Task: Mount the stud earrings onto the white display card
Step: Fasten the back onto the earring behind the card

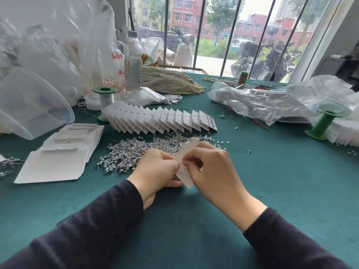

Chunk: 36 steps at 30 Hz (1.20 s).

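At table centre, your left hand (157, 167) and right hand (211, 167) pinch one white display card (183, 167). Finished cards (161, 119) fan at 12 o'clock; loose stud earrings (126, 152) remain at 11.

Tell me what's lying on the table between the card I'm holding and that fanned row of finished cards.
In the head view, a loose pile of stud earrings covers the green cloth between the card and the row of cards.

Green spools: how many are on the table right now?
2. One green spool stands far left, behind the fanned row of finished cards. The other leans at the far right beside the clear plastic bag. More may be hidden under the bags.
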Each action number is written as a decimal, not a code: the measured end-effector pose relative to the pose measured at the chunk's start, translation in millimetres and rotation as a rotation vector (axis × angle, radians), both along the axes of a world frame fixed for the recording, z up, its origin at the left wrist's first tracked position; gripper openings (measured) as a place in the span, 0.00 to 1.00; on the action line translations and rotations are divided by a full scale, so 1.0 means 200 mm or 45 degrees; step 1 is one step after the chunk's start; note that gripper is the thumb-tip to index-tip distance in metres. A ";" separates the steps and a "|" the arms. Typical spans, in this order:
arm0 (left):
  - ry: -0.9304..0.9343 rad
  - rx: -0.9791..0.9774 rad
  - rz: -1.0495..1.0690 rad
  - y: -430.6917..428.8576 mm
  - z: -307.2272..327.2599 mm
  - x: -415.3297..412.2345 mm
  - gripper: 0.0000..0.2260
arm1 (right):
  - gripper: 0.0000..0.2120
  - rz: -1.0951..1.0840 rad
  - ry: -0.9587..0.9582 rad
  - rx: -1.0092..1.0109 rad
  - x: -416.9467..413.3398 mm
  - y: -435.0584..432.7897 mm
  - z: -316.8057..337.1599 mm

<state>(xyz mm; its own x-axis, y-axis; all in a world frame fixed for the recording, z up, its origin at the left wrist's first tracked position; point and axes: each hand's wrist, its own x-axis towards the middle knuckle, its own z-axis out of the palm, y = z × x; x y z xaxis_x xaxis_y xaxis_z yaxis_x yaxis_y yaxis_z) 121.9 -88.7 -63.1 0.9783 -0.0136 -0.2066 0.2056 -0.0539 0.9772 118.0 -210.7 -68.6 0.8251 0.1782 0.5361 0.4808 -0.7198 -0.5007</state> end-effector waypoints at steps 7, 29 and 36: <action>-0.068 0.075 0.010 0.00 -0.03 0.01 0.10 | 0.06 -0.080 0.061 0.028 0.00 0.01 0.00; -0.223 0.087 -0.143 0.01 -0.04 0.03 0.10 | 0.05 -0.184 0.068 0.067 -0.01 0.02 0.00; -0.316 0.049 -0.134 -0.01 -0.03 0.01 0.10 | 0.05 -0.247 -0.013 0.017 -0.04 0.03 0.01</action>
